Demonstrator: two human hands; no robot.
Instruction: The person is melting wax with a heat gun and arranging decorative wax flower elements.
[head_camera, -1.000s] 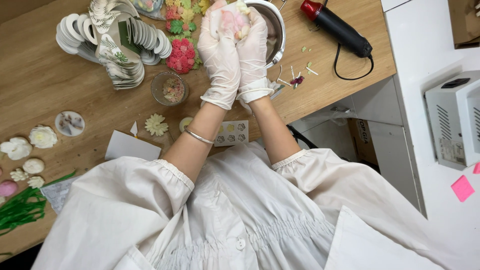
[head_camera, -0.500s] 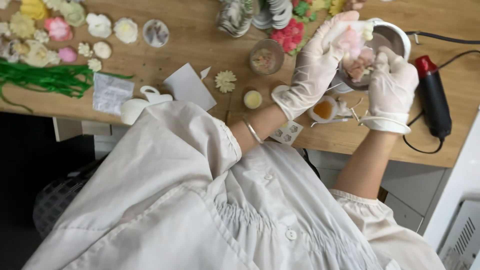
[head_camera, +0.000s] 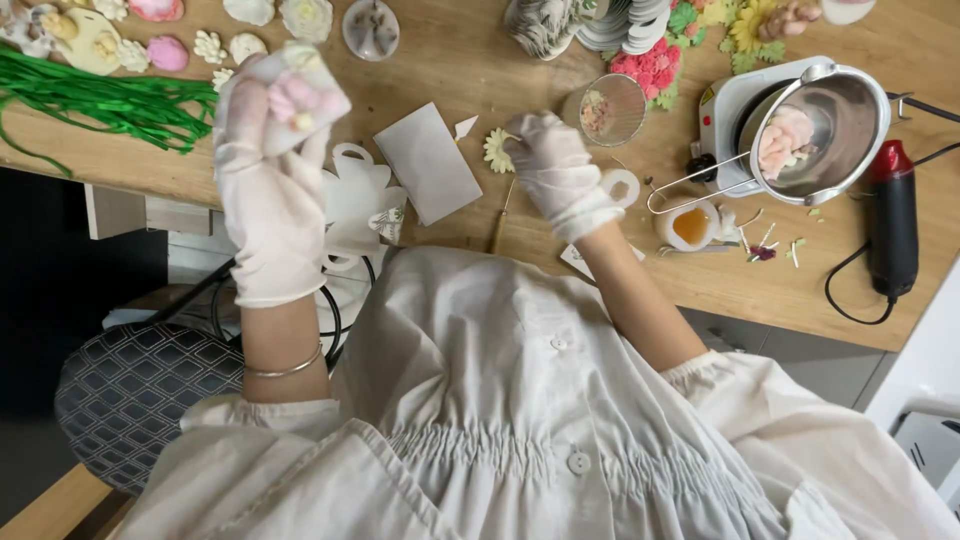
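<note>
left fingers (head_camera: 300, 95) closed round pink wax flower (head_camera: 292, 92), raised over counter (head_camera: 470, 70) edge near green stems (head_camera: 110, 100). right fingers (head_camera: 535, 140) curled loosely, nothing visibly held, just beside small cream flower (head_camera: 497, 150); glass cup (head_camera: 612, 110) close by.

One head-worn camera looks steeply down, close over the person's chest, onto the wooden worktable (head_camera: 470, 70).

A home craft workshop: wooden desk (head_camera: 480, 70) strewn with handmade flowers (head_camera: 655, 68).

Gloved left hand (head_camera: 268, 190) grips pink flower (head_camera: 292, 97); right hand (head_camera: 560, 172) touches daisy (head_camera: 497, 150).
</note>
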